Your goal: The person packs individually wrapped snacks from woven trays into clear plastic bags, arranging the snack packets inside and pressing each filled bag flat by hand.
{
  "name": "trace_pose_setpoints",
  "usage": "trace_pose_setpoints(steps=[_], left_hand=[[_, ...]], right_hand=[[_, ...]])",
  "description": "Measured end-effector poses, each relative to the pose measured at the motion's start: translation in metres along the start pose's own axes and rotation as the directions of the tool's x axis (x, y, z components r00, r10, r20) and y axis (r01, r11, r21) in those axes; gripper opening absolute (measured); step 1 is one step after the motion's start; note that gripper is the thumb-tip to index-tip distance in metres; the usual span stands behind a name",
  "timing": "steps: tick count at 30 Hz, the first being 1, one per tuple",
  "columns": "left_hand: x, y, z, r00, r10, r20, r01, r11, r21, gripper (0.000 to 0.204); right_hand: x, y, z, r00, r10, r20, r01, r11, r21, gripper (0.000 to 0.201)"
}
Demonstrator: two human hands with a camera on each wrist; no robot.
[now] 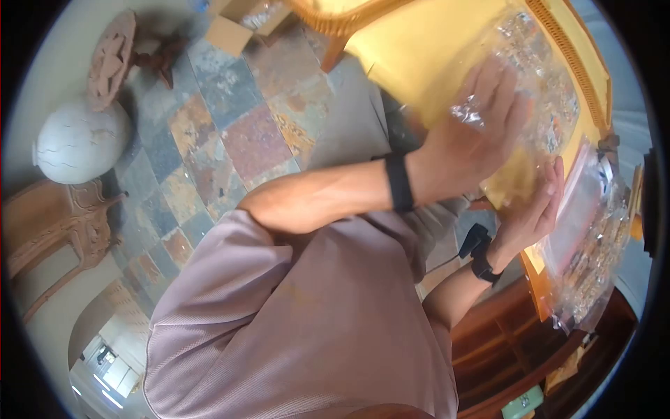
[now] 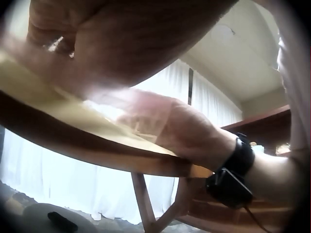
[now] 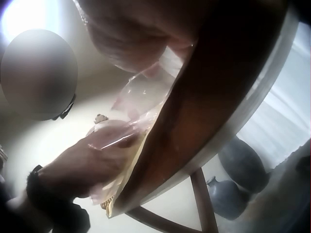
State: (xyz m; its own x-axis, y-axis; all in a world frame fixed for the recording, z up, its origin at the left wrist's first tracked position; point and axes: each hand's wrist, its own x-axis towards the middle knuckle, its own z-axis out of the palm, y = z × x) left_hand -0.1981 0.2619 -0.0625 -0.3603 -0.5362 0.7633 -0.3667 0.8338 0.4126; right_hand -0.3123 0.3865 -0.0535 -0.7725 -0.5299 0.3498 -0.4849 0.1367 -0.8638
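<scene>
My left hand (image 1: 481, 133) lies over a large clear plastic bag (image 1: 558, 84) on the yellow tabletop (image 1: 412, 42), its fingers stretched out. Glinting plastic overlaps the back of that hand. Small mixed-coloured pieces show inside the bag, too fine to make out. Nearer the table's edge, my right hand (image 1: 534, 209) touches the bag's near end with fingers fairly straight. In the right wrist view, loose clear film (image 3: 146, 92) spans the space between both hands. The left wrist view shows the right hand (image 2: 180, 128) partly behind film, low over the tabletop.
Beside the right hand lies another clear bag (image 1: 593, 258) of brownish pieces, overhanging the table corner. Woven trim (image 1: 569, 63) runs along the table's edge. A wooden shelf (image 1: 502, 342) stands below right. Across the tiled floor are a cardboard box (image 1: 230, 35), a white round pot (image 1: 80, 143) and carved wooden furniture (image 1: 63, 230).
</scene>
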Motion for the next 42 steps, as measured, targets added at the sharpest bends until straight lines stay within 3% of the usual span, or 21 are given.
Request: trace_pose_setpoints(steps=[3, 6, 8, 11, 14, 16, 17, 18, 20, 22, 24, 25, 27, 30, 31, 33, 34, 35, 37, 40, 42], left_hand=[[-0.004, 0.004, -0.037, 0.927, 0.159, 0.339, -0.24, 0.948, 0.209, 0.041], [0.004, -0.007, -0.067, 0.896, 0.227, 0.382, -0.221, 0.973, -0.06, 0.045], [0.021, -0.022, -0.092, 0.773, 0.407, 0.487, -0.367, 0.913, -0.179, 0.042], [0.036, -0.032, -0.128, 0.607, 0.489, 0.626, -0.217, 0.86, -0.462, 0.036], [0.079, -0.038, -0.16, 0.577, 0.484, 0.658, -0.029, 0.817, -0.576, 0.035], [0.118, -0.05, -0.161, 0.679, 0.417, 0.604, -0.182, 0.893, -0.411, 0.039], [0.128, -0.054, -0.146, 0.832, 0.23, 0.505, -0.045, 0.935, -0.352, 0.036], [0.155, -0.073, -0.127, 0.827, 0.32, 0.463, -0.269, 0.947, -0.176, 0.031], [0.194, -0.108, -0.076, 0.872, 0.096, 0.481, 0.011, 0.977, -0.215, 0.032], [0.242, -0.089, -0.072, 0.73, -0.103, 0.675, 0.13, 0.991, 0.011, 0.024], [0.26, -0.157, -0.005, 0.853, 0.197, 0.484, -0.277, 0.956, 0.099, 0.03], [0.263, -0.166, 0.017, 0.854, 0.212, 0.475, -0.286, 0.954, 0.089, 0.03], [0.262, -0.174, 0.05, 0.685, 0.038, 0.728, -0.155, 0.983, 0.094, 0.05], [0.248, -0.186, 0.074, 0.519, 0.119, 0.847, -0.228, 0.974, 0.002, 0.064], [0.246, -0.188, 0.081, 0.512, 0.134, 0.848, -0.238, 0.971, -0.01, 0.064], [0.236, -0.18, 0.08, 0.743, 0.22, 0.632, -0.239, 0.969, -0.057, 0.051], [0.235, -0.178, 0.077, 0.758, 0.233, 0.61, -0.282, 0.959, -0.016, 0.053], [0.237, -0.184, 0.083, 0.759, 0.225, 0.611, -0.274, 0.962, -0.014, 0.053], [0.249, -0.201, 0.101, 0.688, -0.108, 0.718, 0.203, 0.978, -0.047, 0.058], [0.256, -0.206, 0.104, 0.572, -0.083, 0.816, 0.288, 0.952, -0.105, 0.063], [0.246, -0.208, 0.104, 0.678, -0.078, 0.731, 0.251, 0.959, -0.13, 0.063]], right_hand=[[0.0, 0.005, -0.002, 0.993, -0.103, 0.062, 0.105, 0.994, -0.033, 0.045], [-0.004, 0.005, -0.003, 0.992, -0.11, 0.064, 0.112, 0.993, -0.03, 0.044], [-0.003, 0.011, -0.003, 0.986, -0.141, 0.086, 0.14, 0.99, 0.013, 0.046], [-0.001, 0.001, -0.007, 0.981, -0.147, 0.13, 0.156, 0.986, -0.057, 0.048], [0.0, 0.006, -0.007, 0.972, -0.196, 0.132, 0.209, 0.973, -0.094, 0.048], [0.002, 0.003, -0.008, 0.966, -0.216, 0.141, 0.232, 0.967, -0.106, 0.048], [0.003, 0.002, -0.008, 0.964, -0.211, 0.162, 0.231, 0.965, -0.121, 0.048], [0.004, 0.001, -0.008, 0.962, -0.203, 0.183, 0.229, 0.964, -0.137, 0.047], [0.004, 0.001, -0.006, 0.962, -0.211, 0.171, 0.236, 0.961, -0.143, 0.047], [0.003, 0.001, -0.004, 0.965, -0.217, 0.15, 0.24, 0.958, -0.158, 0.046], [0.002, 0.003, -0.002, 0.968, -0.206, 0.143, 0.23, 0.958, -0.174, 0.045], [0.002, 0.003, -0.002, 0.968, -0.213, 0.13, 0.235, 0.955, -0.183, 0.045], [0.001, 0.003, -0.002, 0.972, -0.191, 0.134, 0.215, 0.956, -0.198, 0.044], [0.0, 0.006, 0.0, 0.972, -0.205, 0.115, 0.223, 0.96, -0.168, 0.044], [0.001, 0.006, 0.0, 0.975, -0.2, 0.101, 0.215, 0.961, -0.174, 0.044], [0.001, 0.004, 0.0, 0.975, -0.19, 0.112, 0.207, 0.964, -0.167, 0.043], [0.001, 0.002, 0.0, 0.976, -0.187, 0.116, 0.205, 0.964, -0.168, 0.043], [0.001, 0.0, 0.0, 0.979, -0.17, 0.11, 0.186, 0.97, -0.157, 0.042], [0.002, -0.001, 0.001, 0.981, -0.155, 0.114, 0.171, 0.974, -0.149, 0.041], [0.001, 0.0, 0.0, 0.983, -0.159, 0.092, 0.173, 0.972, -0.159, 0.041], [0.001, -0.002, 0.0, 0.986, -0.134, 0.1, 0.147, 0.978, -0.145, 0.041]])
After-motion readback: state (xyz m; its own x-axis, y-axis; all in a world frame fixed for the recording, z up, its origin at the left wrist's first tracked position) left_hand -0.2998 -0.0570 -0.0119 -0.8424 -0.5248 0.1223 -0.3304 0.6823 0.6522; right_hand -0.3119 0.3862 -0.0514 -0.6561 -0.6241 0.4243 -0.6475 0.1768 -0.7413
